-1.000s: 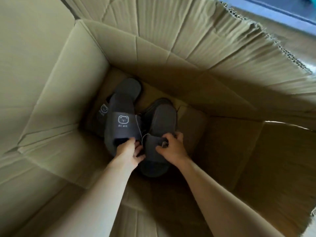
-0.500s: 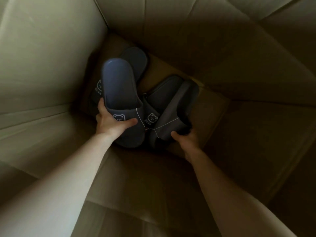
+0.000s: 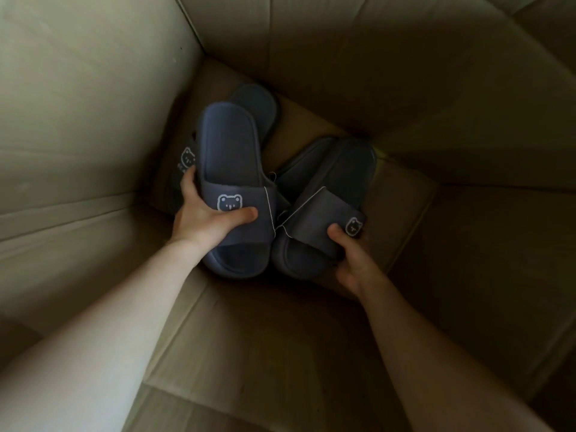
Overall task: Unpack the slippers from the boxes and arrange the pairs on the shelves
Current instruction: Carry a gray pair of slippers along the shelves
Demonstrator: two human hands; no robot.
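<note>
Four dark blue slippers [image 3: 229,157] (two half-hidden beneath the others), one cardboard box [image 3: 93,104], one left hand [image 3: 199,219], one right hand [image 3: 355,260].

No text is legible; only white bear-face logos [image 3: 229,203] mark the slipper straps [image 3: 251,233].

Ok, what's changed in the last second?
The left hand took the left slipper by its strap, and the right hand took the right slipper likewise. Both lifted the pair off the pile, and the right slipper rolled strap-up. Same as before: the string ties the pair, and other slippers lie in the box.
</note>
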